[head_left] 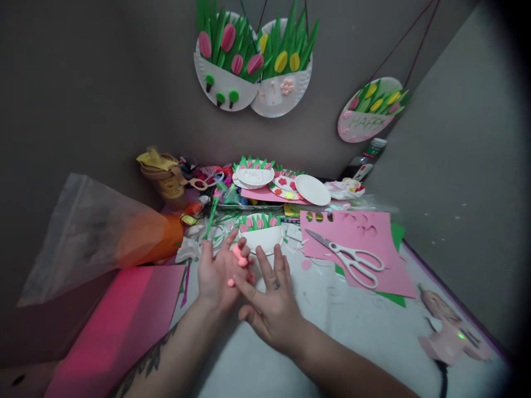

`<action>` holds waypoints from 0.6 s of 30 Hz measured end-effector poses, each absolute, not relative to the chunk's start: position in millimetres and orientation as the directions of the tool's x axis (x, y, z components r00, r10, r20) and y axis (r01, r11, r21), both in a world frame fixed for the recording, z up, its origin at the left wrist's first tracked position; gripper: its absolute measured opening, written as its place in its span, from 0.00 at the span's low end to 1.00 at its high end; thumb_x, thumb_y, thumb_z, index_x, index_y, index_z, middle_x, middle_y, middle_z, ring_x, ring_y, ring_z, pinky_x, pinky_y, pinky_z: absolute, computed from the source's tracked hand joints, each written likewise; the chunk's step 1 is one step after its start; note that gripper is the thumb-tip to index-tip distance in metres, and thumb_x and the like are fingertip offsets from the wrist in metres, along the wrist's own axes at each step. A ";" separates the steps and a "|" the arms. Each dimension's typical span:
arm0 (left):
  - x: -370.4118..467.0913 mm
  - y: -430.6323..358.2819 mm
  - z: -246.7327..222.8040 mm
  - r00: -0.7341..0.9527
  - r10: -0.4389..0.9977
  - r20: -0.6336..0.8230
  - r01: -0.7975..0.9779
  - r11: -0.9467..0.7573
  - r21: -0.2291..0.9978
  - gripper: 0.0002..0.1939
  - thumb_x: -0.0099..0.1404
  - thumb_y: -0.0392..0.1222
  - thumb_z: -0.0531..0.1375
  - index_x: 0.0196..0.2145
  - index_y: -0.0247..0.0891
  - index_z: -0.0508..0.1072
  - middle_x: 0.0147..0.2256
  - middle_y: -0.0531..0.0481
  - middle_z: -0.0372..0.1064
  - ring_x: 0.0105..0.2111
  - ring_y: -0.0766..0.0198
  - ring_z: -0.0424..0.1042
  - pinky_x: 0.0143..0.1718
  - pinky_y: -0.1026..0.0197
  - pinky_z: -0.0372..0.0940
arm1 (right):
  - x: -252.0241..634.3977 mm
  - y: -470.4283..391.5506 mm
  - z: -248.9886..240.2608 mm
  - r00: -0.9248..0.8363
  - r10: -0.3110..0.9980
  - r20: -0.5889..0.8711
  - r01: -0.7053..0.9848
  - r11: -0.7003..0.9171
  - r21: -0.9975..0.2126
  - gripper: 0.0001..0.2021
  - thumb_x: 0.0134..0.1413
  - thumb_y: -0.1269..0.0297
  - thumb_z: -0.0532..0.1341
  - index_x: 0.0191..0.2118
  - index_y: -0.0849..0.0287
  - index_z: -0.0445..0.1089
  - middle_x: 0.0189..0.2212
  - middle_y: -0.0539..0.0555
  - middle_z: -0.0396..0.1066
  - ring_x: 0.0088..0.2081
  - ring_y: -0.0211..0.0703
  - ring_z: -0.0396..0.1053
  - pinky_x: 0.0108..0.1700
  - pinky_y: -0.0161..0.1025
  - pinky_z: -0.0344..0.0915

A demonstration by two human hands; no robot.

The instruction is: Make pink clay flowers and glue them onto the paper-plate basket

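My left hand is turned palm up, with its fingers partly curled around a soft coral-pink lump of modelling clay. A small pink clay ball lies on its palm, and another pink bit shows near the fingers. My right hand has its fingers spread, and its index fingertip touches or hovers just over the left palm beside the small ball. Just beyond both hands lies a paper-plate pocket with green paper leaves and pink paper tulips.
White-handled scissors lie on pink paper at right. A pink glue gun with a lit green light sits at the right edge. An orange-filled plastic bag stands left. Finished plate crafts hang on the wall.
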State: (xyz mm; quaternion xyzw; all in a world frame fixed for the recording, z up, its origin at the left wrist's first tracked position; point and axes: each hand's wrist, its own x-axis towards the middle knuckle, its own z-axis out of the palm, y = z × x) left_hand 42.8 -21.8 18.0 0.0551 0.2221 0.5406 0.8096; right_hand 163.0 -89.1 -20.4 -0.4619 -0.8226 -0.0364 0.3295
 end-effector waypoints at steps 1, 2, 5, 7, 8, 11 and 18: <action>42.7 -21.3 18.0 0.283 0.914 -0.289 -0.866 0.374 0.334 0.29 0.66 0.62 0.40 0.44 0.36 0.66 0.34 0.45 0.66 0.26 0.64 0.67 0.28 0.58 0.68 | 163.1 -89.3 -20.4 -0.375 0.720 0.584 0.773 0.591 -0.232 0.33 0.53 0.51 0.63 0.63 0.47 0.54 0.68 0.59 0.25 0.65 0.74 0.24 0.57 0.72 0.46; 42.7 -20.9 17.8 0.257 0.922 -0.290 -0.876 0.349 0.334 0.29 0.66 0.62 0.40 0.43 0.36 0.66 0.34 0.46 0.66 0.26 0.63 0.68 0.28 0.58 0.68 | 163.0 -89.5 -20.3 -0.397 0.701 0.592 0.756 0.615 -0.222 0.33 0.52 0.52 0.64 0.63 0.47 0.55 0.68 0.59 0.25 0.66 0.73 0.25 0.58 0.71 0.46; 42.6 -20.9 16.1 0.313 0.886 -0.341 -0.845 0.424 0.327 0.28 0.67 0.61 0.39 0.44 0.36 0.66 0.34 0.45 0.66 0.28 0.61 0.69 0.30 0.56 0.68 | 162.5 -90.0 -19.8 -0.386 0.697 0.604 0.740 0.625 -0.249 0.30 0.52 0.53 0.64 0.60 0.48 0.59 0.68 0.59 0.25 0.66 0.72 0.26 0.59 0.70 0.45; 42.2 -21.2 15.0 0.353 0.873 -0.337 -0.826 0.460 0.327 0.28 0.67 0.61 0.40 0.45 0.37 0.66 0.35 0.45 0.66 0.28 0.61 0.69 0.28 0.56 0.68 | 162.0 -90.0 -19.4 -0.343 0.723 0.600 0.755 0.592 -0.282 0.28 0.53 0.57 0.64 0.60 0.49 0.61 0.69 0.59 0.26 0.66 0.72 0.26 0.59 0.71 0.44; 41.9 -21.1 14.5 0.339 0.885 -0.319 -0.836 0.439 0.328 0.28 0.67 0.62 0.40 0.45 0.37 0.66 0.35 0.45 0.66 0.27 0.61 0.69 0.28 0.56 0.68 | 161.7 -90.0 -19.1 -0.340 0.727 0.597 0.756 0.589 -0.287 0.28 0.53 0.59 0.64 0.60 0.49 0.60 0.69 0.58 0.27 0.66 0.73 0.26 0.59 0.71 0.44; 41.6 -20.3 13.0 0.279 0.906 -0.319 -0.866 0.381 0.324 0.28 0.67 0.61 0.40 0.43 0.36 0.66 0.33 0.45 0.66 0.27 0.62 0.69 0.29 0.57 0.68 | 160.1 -89.7 -19.0 -0.386 0.699 0.602 0.723 0.634 -0.273 0.29 0.53 0.57 0.64 0.60 0.50 0.60 0.69 0.59 0.27 0.66 0.72 0.27 0.59 0.70 0.44; 41.6 -19.5 13.9 0.320 0.896 -0.309 -0.870 0.407 0.279 0.28 0.67 0.61 0.40 0.43 0.35 0.67 0.33 0.46 0.66 0.27 0.63 0.68 0.29 0.57 0.68 | 160.0 -86.7 -22.3 -0.346 0.750 0.564 0.768 0.572 -0.289 0.29 0.52 0.55 0.64 0.60 0.49 0.61 0.69 0.58 0.26 0.65 0.75 0.26 0.58 0.71 0.46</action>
